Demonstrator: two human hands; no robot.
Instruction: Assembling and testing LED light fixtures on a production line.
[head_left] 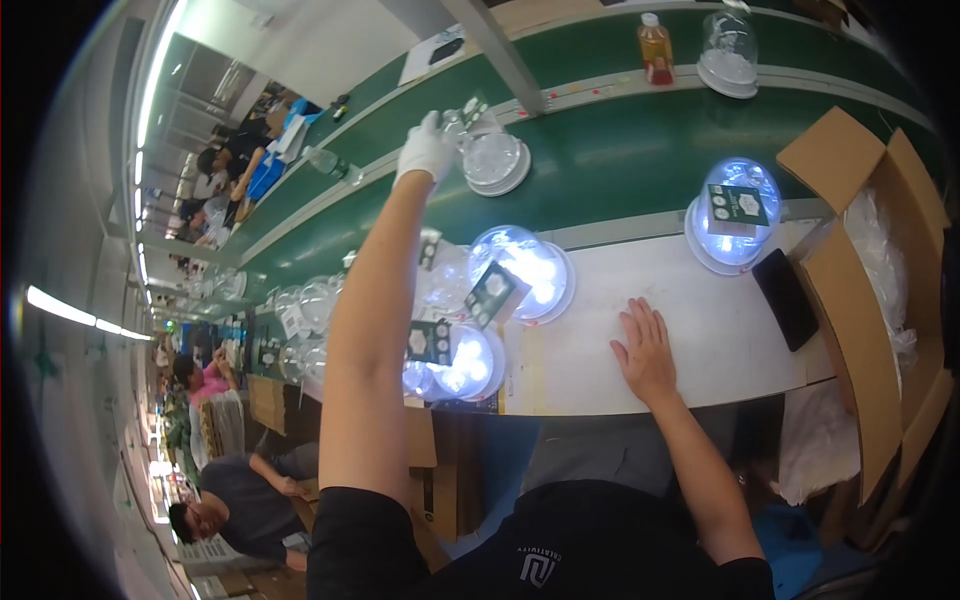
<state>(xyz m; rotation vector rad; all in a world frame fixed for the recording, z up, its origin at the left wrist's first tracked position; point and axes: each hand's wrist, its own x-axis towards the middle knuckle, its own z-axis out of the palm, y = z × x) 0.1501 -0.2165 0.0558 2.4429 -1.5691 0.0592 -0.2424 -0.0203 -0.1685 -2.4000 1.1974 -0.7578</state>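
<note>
My left hand (428, 150), in a white glove, reaches far over the green conveyor belt. Its fingers are closed at the narrow top of a clear, unlit dome lamp (494, 165) with a white base and a hang tag. Bare, my right hand (648, 352) lies flat with fingers spread on the white tabletop (590, 370). Between my arms, a lit dome lamp (520, 272) and another lit lamp (465, 368) glow bluish white, both tagged. To the right of my right hand stands a third lit lamp (733, 215) with a dark green tag.
A black phone (784, 300) lies beside an open cardboard box (850, 320) lined with clear plastic. Several unlit domes (305, 310) crowd the left behind my forearm. Beyond the belt stand a drink bottle (656, 50) and another dome lamp (729, 55). Other people work at left.
</note>
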